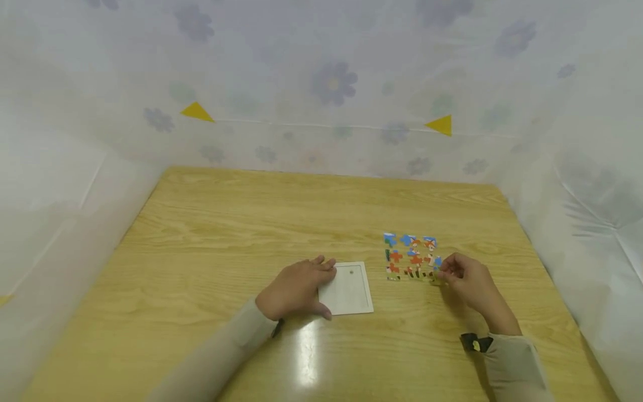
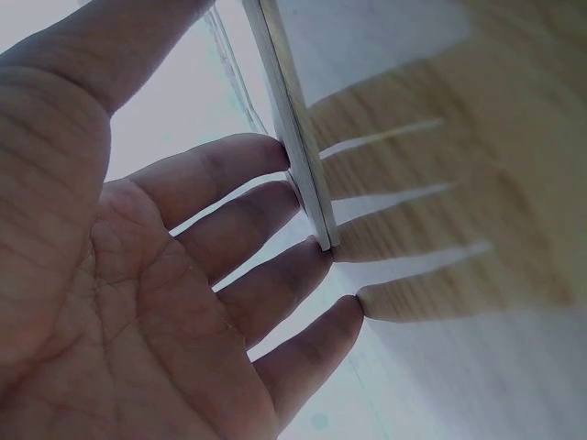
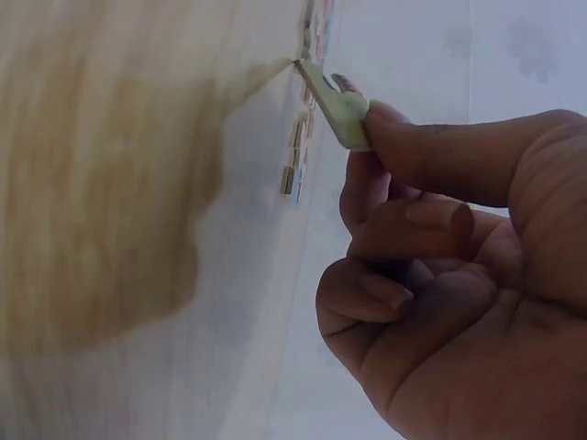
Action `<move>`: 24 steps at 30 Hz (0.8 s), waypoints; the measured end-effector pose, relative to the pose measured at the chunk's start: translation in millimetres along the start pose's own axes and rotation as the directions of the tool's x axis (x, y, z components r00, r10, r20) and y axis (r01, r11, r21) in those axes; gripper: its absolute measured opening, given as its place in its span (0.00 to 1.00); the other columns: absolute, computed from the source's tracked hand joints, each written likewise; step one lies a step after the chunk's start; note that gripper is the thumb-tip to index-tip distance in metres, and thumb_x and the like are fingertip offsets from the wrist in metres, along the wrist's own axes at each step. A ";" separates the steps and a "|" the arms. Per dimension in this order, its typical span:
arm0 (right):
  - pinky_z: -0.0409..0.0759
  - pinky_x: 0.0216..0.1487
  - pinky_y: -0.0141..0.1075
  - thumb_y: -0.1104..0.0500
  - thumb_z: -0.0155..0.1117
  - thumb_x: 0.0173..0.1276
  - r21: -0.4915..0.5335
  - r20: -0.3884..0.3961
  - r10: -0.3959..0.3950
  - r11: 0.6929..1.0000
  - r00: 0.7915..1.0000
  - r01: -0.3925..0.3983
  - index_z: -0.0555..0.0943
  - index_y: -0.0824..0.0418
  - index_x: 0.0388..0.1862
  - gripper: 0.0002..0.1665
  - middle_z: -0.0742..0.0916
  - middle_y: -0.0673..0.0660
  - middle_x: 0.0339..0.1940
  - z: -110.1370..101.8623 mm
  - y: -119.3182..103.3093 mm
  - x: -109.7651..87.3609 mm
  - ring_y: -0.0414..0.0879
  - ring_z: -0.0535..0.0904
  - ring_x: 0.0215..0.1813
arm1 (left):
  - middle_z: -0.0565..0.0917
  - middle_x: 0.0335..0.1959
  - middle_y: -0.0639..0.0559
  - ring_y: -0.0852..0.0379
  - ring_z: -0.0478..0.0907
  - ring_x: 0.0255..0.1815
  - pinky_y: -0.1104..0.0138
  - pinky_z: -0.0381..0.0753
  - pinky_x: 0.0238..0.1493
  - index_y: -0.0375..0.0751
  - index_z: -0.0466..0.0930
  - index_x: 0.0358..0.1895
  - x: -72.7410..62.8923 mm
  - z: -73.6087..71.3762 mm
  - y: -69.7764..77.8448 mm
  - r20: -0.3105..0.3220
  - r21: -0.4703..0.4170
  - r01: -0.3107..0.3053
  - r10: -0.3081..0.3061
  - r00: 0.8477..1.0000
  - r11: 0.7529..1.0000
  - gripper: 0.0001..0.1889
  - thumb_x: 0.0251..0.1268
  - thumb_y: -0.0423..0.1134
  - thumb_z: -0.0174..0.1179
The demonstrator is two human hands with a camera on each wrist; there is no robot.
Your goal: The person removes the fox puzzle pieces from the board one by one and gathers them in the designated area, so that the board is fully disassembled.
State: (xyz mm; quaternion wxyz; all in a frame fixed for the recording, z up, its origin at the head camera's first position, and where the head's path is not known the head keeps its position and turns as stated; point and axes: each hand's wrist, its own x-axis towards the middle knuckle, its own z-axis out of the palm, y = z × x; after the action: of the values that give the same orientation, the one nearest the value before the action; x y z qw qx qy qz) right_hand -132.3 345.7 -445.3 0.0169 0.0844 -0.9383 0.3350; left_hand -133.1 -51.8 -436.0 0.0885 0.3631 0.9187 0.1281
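My left hand lies at the left side of a thin white square puzzle tray, its fingers near the top corner and its thumb by the bottom edge. Seen from the left wrist, fairly straight fingers touch the tray's edge and the tabletop. To the right, my right hand pinches a puzzle piece between thumb and index finger, tilted with one corner down at the table. It is at the lower right corner of several colourful puzzle pieces, laid out in spaced rows with blue, orange and green print.
All of this lies on a wood-grain table. Pale flower-printed sheeting encloses the back and both sides. Two yellow triangles mark the back sheet. A dark band sits at the right wrist.
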 end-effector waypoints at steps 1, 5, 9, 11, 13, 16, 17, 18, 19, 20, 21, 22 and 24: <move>0.77 0.30 0.32 0.65 0.72 0.69 -0.007 0.007 0.012 1.000 1.000 -0.011 0.81 0.64 0.37 0.06 0.84 0.54 0.31 0.3 0.6 -0.2 0.41 0.78 0.31 | 0.71 0.75 0.45 0.42 0.67 0.76 0.52 0.71 0.72 0.39 0.75 0.72 0.0 -0.1 0.4 0.001 -0.001 0.000 0.000 1.000 1.000 0.50 0.45 0.62 0.79; 0.77 0.30 0.33 0.63 0.71 0.70 -0.044 0.043 0.052 0.998 0.998 -0.050 0.80 0.65 0.38 0.07 0.84 0.55 0.32 -1.9 0.6 -0.1 0.45 0.79 0.33 | 0.70 0.76 0.45 0.42 0.67 0.76 0.52 0.70 0.73 0.39 0.75 0.72 0.5 0.7 1.5 0.004 -0.001 -0.001 0.001 1.000 1.000 0.50 0.45 0.62 0.79; 0.77 0.31 0.37 0.64 0.69 0.70 -0.103 0.074 0.071 0.993 0.995 -0.063 0.80 0.65 0.37 0.06 0.83 0.55 0.32 -4.4 -0.1 -0.1 0.47 0.78 0.33 | 0.70 0.76 0.46 0.43 0.67 0.76 0.52 0.70 0.73 0.40 0.75 0.72 1.0 3.2 1.8 -0.001 -0.004 -0.004 0.004 1.000 1.000 0.50 0.45 0.62 0.79; 0.77 0.32 0.39 0.65 0.69 0.70 -0.132 0.090 0.073 0.989 0.993 -0.061 0.80 0.64 0.37 0.06 0.83 0.54 0.31 -5.3 -0.1 -0.3 0.47 0.77 0.33 | 0.70 0.76 0.46 0.43 0.67 0.76 0.51 0.70 0.73 0.40 0.75 0.72 1.2 4.4 2.0 -0.003 -0.007 -0.005 0.005 1.000 1.000 0.50 0.44 0.62 0.79; 0.76 0.33 0.40 0.65 0.70 0.69 -0.154 0.108 0.070 0.987 0.992 -0.053 0.79 0.63 0.36 0.06 0.83 0.54 0.31 -5.9 0.2 -0.3 0.47 0.76 0.33 | 0.70 0.76 0.46 0.43 0.66 0.77 0.51 0.70 0.73 0.40 0.75 0.72 1.3 5.0 2.4 0.000 -0.007 -0.007 0.007 1.000 1.000 0.51 0.44 0.63 0.79; 0.75 0.33 0.40 0.65 0.70 0.69 -0.173 0.131 0.068 0.984 0.989 -0.045 0.78 0.63 0.36 0.07 0.82 0.53 0.30 -5.9 1.1 0.0 0.47 0.76 0.33 | 0.70 0.76 0.46 0.43 0.66 0.77 0.50 0.70 0.73 0.40 0.75 0.72 1.3 5.4 2.5 0.002 -0.003 -0.012 0.012 1.000 1.000 0.51 0.44 0.63 0.79; 0.75 0.33 0.40 0.65 0.70 0.69 -0.176 0.136 0.066 0.984 0.988 -0.042 0.78 0.63 0.36 0.08 0.82 0.53 0.30 -5.8 1.4 0.2 0.47 0.76 0.33 | 0.70 0.76 0.46 0.43 0.66 0.77 0.50 0.70 0.73 0.40 0.75 0.72 1.2 5.5 2.3 0.002 0.001 -0.015 0.015 1.000 1.000 0.51 0.45 0.63 0.79; 0.75 0.33 0.41 0.65 0.70 0.69 -0.177 0.139 0.070 0.983 0.988 -0.044 0.78 0.62 0.36 0.07 0.82 0.52 0.30 -5.7 1.5 0.3 0.47 0.76 0.33 | 0.70 0.76 0.46 0.43 0.66 0.76 0.51 0.70 0.73 0.40 0.75 0.72 1.1 5.4 2.3 0.001 0.005 -0.018 0.018 1.000 1.000 0.51 0.45 0.63 0.79; 0.75 0.33 0.41 0.65 0.70 0.69 -0.176 0.138 0.069 0.983 0.988 -0.044 0.78 0.63 0.36 0.07 0.82 0.53 0.30 -5.4 1.4 0.2 0.47 0.76 0.33 | 0.70 0.76 0.46 0.43 0.67 0.76 0.51 0.70 0.73 0.40 0.75 0.72 1.0 5.5 2.0 -0.004 0.008 -0.023 0.023 1.000 1.000 0.50 0.44 0.63 0.79; 0.76 0.32 0.40 0.64 0.69 0.70 -0.174 0.139 0.073 0.984 0.988 -0.048 0.78 0.63 0.37 0.07 0.83 0.53 0.30 -5.3 1.2 0.2 0.47 0.77 0.33 | 0.70 0.76 0.45 0.43 0.67 0.76 0.51 0.70 0.73 0.40 0.75 0.72 0.7 5.7 1.7 -0.010 0.012 -0.030 0.030 0.999 0.999 0.50 0.44 0.63 0.79; 0.76 0.32 0.40 0.64 0.68 0.71 -0.171 0.135 0.074 0.984 0.988 -0.050 0.78 0.63 0.37 0.06 0.83 0.53 0.30 -5.2 0.3 -0.2 0.47 0.77 0.33 | 0.71 0.75 0.45 0.42 0.68 0.76 0.52 0.70 0.73 0.40 0.76 0.71 0.5 5.8 1.4 -0.018 0.016 -0.039 0.040 0.999 0.999 0.50 0.44 0.63 0.79; 0.76 0.31 0.40 0.64 0.67 0.72 -0.170 0.128 0.070 0.984 0.989 -0.048 0.78 0.63 0.37 0.06 0.83 0.53 0.30 -5.2 -0.8 -0.2 0.47 0.77 0.33 | 0.72 0.75 0.44 0.42 0.68 0.75 0.52 0.71 0.72 0.40 0.76 0.70 0.5 6.4 1.0 -0.027 0.019 -0.048 0.049 0.998 0.999 0.49 0.44 0.64 0.79; 0.76 0.30 0.39 0.62 0.66 0.75 -0.174 0.105 0.055 0.984 0.993 -0.036 0.79 0.63 0.37 0.06 0.83 0.52 0.29 -4.5 -4.9 -0.4 0.46 0.78 0.32 | 0.74 0.74 0.43 0.41 0.70 0.74 0.52 0.73 0.71 0.40 0.78 0.68 0.4 7.7 -0.1 -0.046 0.024 -0.063 0.064 0.997 0.998 0.48 0.45 0.64 0.79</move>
State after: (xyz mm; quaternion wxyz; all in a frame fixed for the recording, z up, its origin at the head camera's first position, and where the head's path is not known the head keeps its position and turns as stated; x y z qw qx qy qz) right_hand -131.2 344.9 -438.8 -0.0350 0.0793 -0.9648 0.2482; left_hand -131.5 -50.3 -443.3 0.0585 0.3900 0.9099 0.1288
